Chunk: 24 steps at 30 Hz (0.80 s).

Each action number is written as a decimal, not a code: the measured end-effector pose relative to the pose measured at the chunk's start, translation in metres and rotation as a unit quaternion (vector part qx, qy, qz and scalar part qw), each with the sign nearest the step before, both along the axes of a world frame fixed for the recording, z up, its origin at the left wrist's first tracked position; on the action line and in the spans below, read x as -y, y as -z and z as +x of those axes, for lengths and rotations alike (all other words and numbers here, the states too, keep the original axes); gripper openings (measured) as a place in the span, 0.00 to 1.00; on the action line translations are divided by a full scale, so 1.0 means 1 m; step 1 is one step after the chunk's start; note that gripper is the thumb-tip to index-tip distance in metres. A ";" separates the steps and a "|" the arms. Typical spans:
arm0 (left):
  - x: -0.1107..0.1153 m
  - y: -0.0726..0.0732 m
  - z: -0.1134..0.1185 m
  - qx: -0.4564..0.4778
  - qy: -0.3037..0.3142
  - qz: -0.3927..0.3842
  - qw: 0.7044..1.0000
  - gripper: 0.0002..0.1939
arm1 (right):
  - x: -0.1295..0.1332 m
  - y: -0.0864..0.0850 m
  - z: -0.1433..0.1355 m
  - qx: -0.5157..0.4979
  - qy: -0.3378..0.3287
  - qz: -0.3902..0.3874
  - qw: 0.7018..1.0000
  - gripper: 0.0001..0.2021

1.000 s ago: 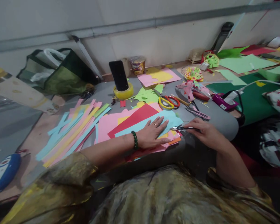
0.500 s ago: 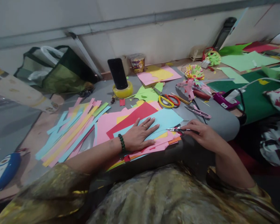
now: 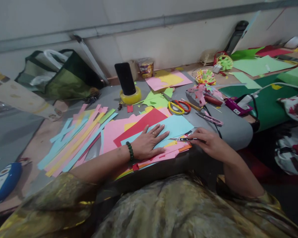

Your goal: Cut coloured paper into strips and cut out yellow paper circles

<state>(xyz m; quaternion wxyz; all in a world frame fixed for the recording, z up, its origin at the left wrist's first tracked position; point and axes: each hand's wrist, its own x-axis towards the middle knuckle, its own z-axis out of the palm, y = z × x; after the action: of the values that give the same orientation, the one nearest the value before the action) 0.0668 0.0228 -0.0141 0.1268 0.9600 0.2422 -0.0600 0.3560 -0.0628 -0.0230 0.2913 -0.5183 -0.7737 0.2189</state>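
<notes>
My left hand (image 3: 149, 142) lies flat with its fingers spread, pressing on a light blue paper sheet (image 3: 180, 124). Beneath that sheet a red sheet (image 3: 145, 123) shows, along with pink sheets (image 3: 111, 130) and pieces of other colours. At the right end of the stack, my right hand (image 3: 208, 142) is closed around a slim cutting tool (image 3: 182, 139) with a pointed metal blade. The blade points left along the near edge of the blue sheet; its exact kind is unclear because my fingers cover the handle.
Coloured paper strips (image 3: 74, 142) lie to the left. Scissors (image 3: 177, 107), a pink cutter (image 3: 211, 119) and a pink glue gun (image 3: 200, 92) rest beyond my right hand. A phone (image 3: 125, 79) leans upright on a yellow tape roll (image 3: 131, 96). A purple power socket (image 3: 238, 107) sits farther right.
My right hand and the cutting tool have shifted slightly left, with the blade nearer my left fingers. My left hand stays in place on the paper.
</notes>
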 end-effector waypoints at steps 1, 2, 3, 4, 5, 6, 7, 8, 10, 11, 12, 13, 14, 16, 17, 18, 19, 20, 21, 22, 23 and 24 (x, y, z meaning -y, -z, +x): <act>0.000 0.001 0.000 0.003 0.000 0.001 1.000 0.39 | 0.000 0.001 -0.001 0.000 0.000 0.001 1.000 0.12; 0.000 0.001 -0.001 0.006 0.001 0.001 1.000 0.39 | 0.000 0.002 -0.002 -0.001 0.000 0.001 1.000 0.12; 0.000 0.001 -0.001 0.008 0.002 0.000 1.000 0.40 | -0.001 0.003 -0.003 -0.002 0.000 -0.002 1.000 0.13; 0.000 0.001 -0.001 0.008 0.003 -0.001 1.000 0.40 | -0.001 0.003 -0.003 -0.003 0.001 -0.006 1.000 0.13; 0.000 0.001 -0.001 0.007 0.002 -0.003 1.000 0.41 | -0.001 0.003 -0.004 -0.004 0.001 -0.011 1.000 0.13; 0.000 0.001 -0.001 0.005 0.001 -0.005 1.000 0.42 | -0.001 0.003 -0.004 -0.004 0.001 -0.016 1.000 0.13; 0.000 0.001 -0.001 0.004 0.001 -0.006 1.000 0.42 | -0.001 0.002 -0.004 -0.003 0.001 -0.021 1.000 0.13; 0.000 0.000 0.000 0.004 0.000 -0.007 1.000 0.42 | -0.002 0.002 -0.004 -0.003 0.000 -0.026 1.000 0.12; 0.000 0.000 0.000 0.007 0.002 -0.007 1.000 0.42 | -0.002 0.000 -0.006 0.001 -0.004 -0.030 1.000 0.12; 0.000 0.000 0.000 0.008 0.003 -0.007 1.000 0.42 | -0.003 -0.001 -0.007 0.005 -0.006 -0.029 1.000 0.12; 0.000 -0.001 0.000 0.009 0.002 -0.006 1.000 0.42 | -0.003 -0.002 -0.009 0.010 -0.008 -0.027 1.000 0.12; 0.000 -0.001 0.000 0.007 0.001 -0.006 1.000 0.42 | -0.003 -0.003 -0.011 0.016 -0.009 -0.025 1.000 0.12; 0.001 -0.001 0.000 0.005 0.000 -0.007 1.000 0.42 | -0.003 -0.003 -0.014 0.022 -0.009 -0.022 0.999 0.12; 0.001 -0.002 0.000 0.003 -0.002 -0.011 1.000 0.43 | -0.003 -0.004 -0.020 0.030 -0.010 -0.018 0.999 0.12; 0.001 -0.001 0.000 0.003 -0.002 -0.013 1.000 0.43 | -0.003 -0.005 -0.023 0.033 -0.011 -0.017 0.999 0.12; 0.001 -0.001 0.000 0.005 -0.002 -0.014 1.000 0.43 | -0.003 -0.005 -0.026 0.038 -0.011 -0.016 0.999 0.12; 0.001 -0.001 0.000 0.008 -0.003 -0.015 1.000 0.43 | -0.002 -0.006 -0.029 0.044 -0.011 -0.015 0.999 0.12; 0.002 0.000 0.001 0.010 -0.004 -0.015 1.000 0.43 | -0.002 -0.006 -0.032 0.051 -0.011 -0.014 0.999 0.12; 0.002 0.001 0.001 0.011 -0.005 -0.014 1.000 0.43 | -0.002 -0.006 -0.034 0.058 -0.010 -0.014 0.998 0.12; 0.002 0.001 0.002 0.012 -0.006 -0.013 1.000 0.43 | -0.002 -0.007 -0.035 0.063 -0.009 -0.014 0.998 0.12; 0.002 0.001 0.003 0.012 -0.006 -0.012 1.000 0.43 | -0.002 -0.007 -0.036 0.064 -0.009 -0.013 0.998 0.12; 0.001 0.000 0.003 0.011 -0.006 -0.012 1.000 0.43 | -0.002 -0.006 -0.036 0.061 -0.010 -0.013 0.998 0.12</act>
<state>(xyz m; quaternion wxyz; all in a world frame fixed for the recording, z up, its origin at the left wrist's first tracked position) 0.0694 0.0214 -0.0144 0.1409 0.9575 0.2463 -0.0517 0.3201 -0.0604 -0.0167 0.2346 -0.5269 -0.7921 0.1997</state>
